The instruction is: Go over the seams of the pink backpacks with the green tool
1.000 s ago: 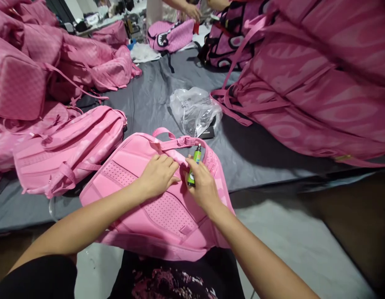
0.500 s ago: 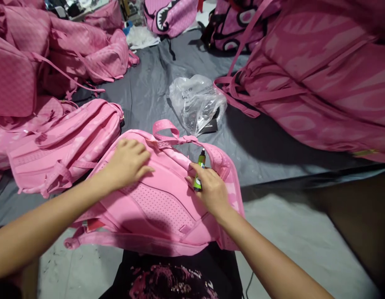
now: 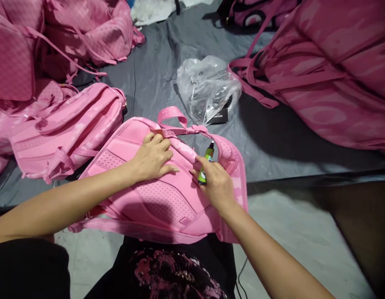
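Observation:
A pink backpack (image 3: 183,182) lies across my lap and the table edge, its padded back panel with dotted mesh facing up. My left hand (image 3: 155,157) rests on the upper part of that panel, fingers curled at the base of the shoulder strap and thumb stretched out to the side. In my right hand (image 3: 218,185) is a slim green tube with a dark tip (image 3: 208,155), held against the panel beside the other strap. The fingers of that hand also touch the padding edge. A top handle loop (image 3: 172,113) stands up at the far side.
Another pink backpack (image 3: 67,131) lies to the left, with more pink bags (image 3: 86,31) piled behind it. A large pink bag (image 3: 329,79) fills the right. On the grey table cover (image 3: 155,79) sits a clear plastic bag (image 3: 208,89) with a small black card (image 3: 220,117).
My left hand has slid right and up along the panel to the strap base, its fingers now tucked there. My right hand keeps the green tube. The view has tilted down.

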`<state>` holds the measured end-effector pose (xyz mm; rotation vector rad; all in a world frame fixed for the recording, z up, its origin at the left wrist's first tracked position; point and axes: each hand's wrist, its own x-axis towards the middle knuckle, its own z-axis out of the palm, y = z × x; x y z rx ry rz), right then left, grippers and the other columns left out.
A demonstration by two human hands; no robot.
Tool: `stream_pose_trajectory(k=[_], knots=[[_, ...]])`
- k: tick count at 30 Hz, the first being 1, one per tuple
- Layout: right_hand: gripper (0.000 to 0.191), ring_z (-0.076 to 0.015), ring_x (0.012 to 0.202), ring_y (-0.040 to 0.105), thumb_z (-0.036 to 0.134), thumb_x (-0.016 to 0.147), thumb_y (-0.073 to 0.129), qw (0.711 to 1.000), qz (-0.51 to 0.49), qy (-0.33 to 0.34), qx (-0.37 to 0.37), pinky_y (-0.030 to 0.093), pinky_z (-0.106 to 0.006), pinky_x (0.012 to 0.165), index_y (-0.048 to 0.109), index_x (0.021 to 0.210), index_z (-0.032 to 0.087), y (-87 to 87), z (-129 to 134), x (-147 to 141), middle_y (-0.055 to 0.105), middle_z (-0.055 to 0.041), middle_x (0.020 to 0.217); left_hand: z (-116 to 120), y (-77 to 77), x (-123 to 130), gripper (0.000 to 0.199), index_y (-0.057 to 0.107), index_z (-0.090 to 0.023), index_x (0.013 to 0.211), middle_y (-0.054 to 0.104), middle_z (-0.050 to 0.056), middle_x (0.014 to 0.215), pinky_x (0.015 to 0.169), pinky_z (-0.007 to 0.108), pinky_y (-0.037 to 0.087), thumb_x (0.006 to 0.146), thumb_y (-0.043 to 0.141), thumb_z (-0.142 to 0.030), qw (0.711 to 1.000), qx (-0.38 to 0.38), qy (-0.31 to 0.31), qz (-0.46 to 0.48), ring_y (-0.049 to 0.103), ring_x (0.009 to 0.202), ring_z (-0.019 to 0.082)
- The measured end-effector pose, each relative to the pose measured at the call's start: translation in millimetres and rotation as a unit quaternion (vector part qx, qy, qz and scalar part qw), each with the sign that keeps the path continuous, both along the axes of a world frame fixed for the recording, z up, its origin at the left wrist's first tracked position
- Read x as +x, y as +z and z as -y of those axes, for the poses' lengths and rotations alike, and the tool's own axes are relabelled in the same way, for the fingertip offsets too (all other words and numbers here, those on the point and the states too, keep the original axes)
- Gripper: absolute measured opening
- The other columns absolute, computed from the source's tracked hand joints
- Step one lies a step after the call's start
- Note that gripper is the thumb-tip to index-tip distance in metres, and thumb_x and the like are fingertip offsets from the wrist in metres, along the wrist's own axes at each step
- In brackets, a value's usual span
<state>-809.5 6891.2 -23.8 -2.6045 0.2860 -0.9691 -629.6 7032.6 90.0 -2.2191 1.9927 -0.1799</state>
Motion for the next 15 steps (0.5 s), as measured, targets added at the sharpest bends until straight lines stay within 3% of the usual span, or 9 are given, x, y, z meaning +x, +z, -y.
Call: stream_pose_trajectory(k=[2,5,7,9,11,13,15], knots=[[0.031,-0.0225,0.072,0.058,0.029,0.096,0.057,1.000,0.000,0.002,-0.002,0.047,-0.034,0.066,0.055,0.123,0.013,-3.7,4,-4,0.067,-0.0068,0.081,-16,15.6,17,0.058,0.067,-0.017,0.085,0.060,0.008,0.097,0.098,0.048,0.030,0.087,0.048,-0.072,0.999,0.007,-0.008,0.050,0.045,0.102,0.027],[0.029,-0.0231,0.073,0.059,0.029,0.097,0.056,1.000,-0.006,0.003,-0.016,0.047,-0.034,0.066,0.057,0.122,0.015,-5.7,8,-10,0.069,-0.0069,0.082,-46,44.5,39,0.054,0.063,-0.019,0.082,0.059,0.006,0.099,0.105,0.053,0.024,0.088,0.048,-0.070,0.991,-0.029,0.061,0.113,0.043,0.111,0.029],[0.032,-0.0230,0.072,0.060,0.030,0.097,0.055,0.999,-0.001,0.008,-0.032,0.048,-0.034,0.067,0.058,0.125,0.015,-0.3,10,-12,0.069,-0.0071,0.080,-57,53.1,38,0.049,0.062,-0.020,0.084,0.060,0.006,0.112,0.107,0.054,0.022,0.089,0.050,-0.067,0.984,-0.054,0.090,0.144,0.040,0.117,0.030],[0.041,-0.0223,0.069,0.060,0.033,0.097,0.057,0.999,0.017,0.019,-0.039,0.048,-0.034,0.067,0.055,0.133,0.014,12.1,10,-12,0.068,-0.0067,0.077,-56,48.0,24,0.047,0.062,-0.019,0.093,0.058,0.009,0.123,0.103,0.052,0.026,0.089,0.052,-0.065,0.985,-0.044,0.079,0.145,0.042,0.119,0.031],[0.050,-0.0222,0.073,0.064,0.037,0.095,0.060,0.998,0.039,0.050,-0.008,0.051,-0.034,0.072,0.052,0.139,0.015,30.0,9,-11,0.070,-0.0076,0.082,-42,34.9,4,0.051,0.062,-0.016,0.097,0.061,0.013,0.114,0.094,0.047,0.034,0.086,0.056,-0.065,0.992,-0.018,0.068,0.109,0.049,0.108,0.031],[0.047,-0.0226,0.083,0.068,0.040,0.093,0.063,0.991,0.054,0.093,0.081,0.054,-0.035,0.080,0.056,0.135,0.020,49.7,8,-6,0.073,-0.0088,0.098,-24,21.8,-13,0.052,0.063,-0.014,0.097,0.063,0.011,0.098,0.084,0.043,0.036,0.084,0.061,-0.064,0.995,-0.010,0.083,0.053,0.053,0.094,0.028],[0.034,-0.0215,0.087,0.070,0.039,0.090,0.066,0.970,0.056,0.106,0.213,0.056,-0.034,0.079,0.064,0.120,0.022,66.9,6,0,0.073,-0.0070,0.105,-8,12.9,-22,0.048,0.064,-0.016,0.094,0.063,0.009,0.092,0.079,0.040,0.036,0.082,0.065,-0.062,0.996,-0.016,0.090,-0.006,0.054,0.087,0.026]])
